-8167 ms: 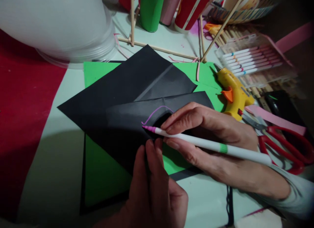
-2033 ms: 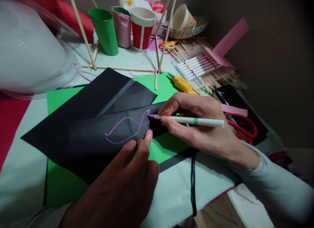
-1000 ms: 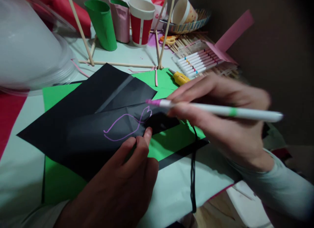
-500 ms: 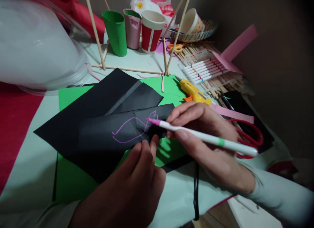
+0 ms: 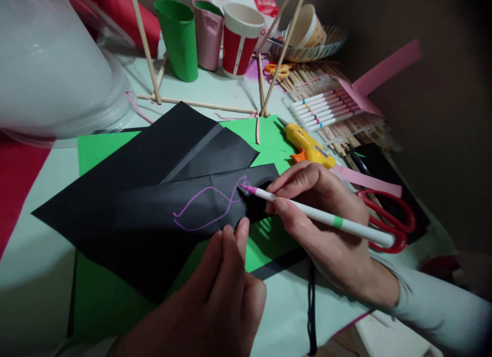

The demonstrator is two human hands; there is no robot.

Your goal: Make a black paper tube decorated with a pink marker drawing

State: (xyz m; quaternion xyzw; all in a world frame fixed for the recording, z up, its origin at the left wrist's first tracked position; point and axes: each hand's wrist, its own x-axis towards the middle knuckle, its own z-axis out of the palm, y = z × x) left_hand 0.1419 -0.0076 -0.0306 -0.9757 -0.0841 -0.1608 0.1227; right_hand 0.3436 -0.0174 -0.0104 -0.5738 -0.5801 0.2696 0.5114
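Note:
A white marker (image 5: 319, 216) with a pink tip and a green band sits in the closed fingers of my right hand (image 5: 326, 218). Its tip meets the black paper (image 5: 149, 208) at the tail end of a purple fish outline (image 5: 203, 208). My left hand (image 5: 223, 295) is closed at the paper's lower edge, fingertips pinching it; the thumb is hidden. Under this strip lie a larger black sheet (image 5: 154, 152) and a green sheet (image 5: 103, 290). Red-handled scissors (image 5: 403, 216) lie partly behind my right hand.
A yellow glue gun (image 5: 309, 147) lies beyond my right hand, near a case of markers (image 5: 326, 108) and wooden sticks. A stick frame (image 5: 207, 105) stands in front of a green cup (image 5: 177, 39), a pink cup and a red-and-white cup (image 5: 242, 39). Stacked clear plastic (image 5: 49, 65) fills the left.
The marker tip has moved slightly right, and the tail of the fish has gained purple lines. My left hand still grips the paper's lower edge. The view has shifted a little.

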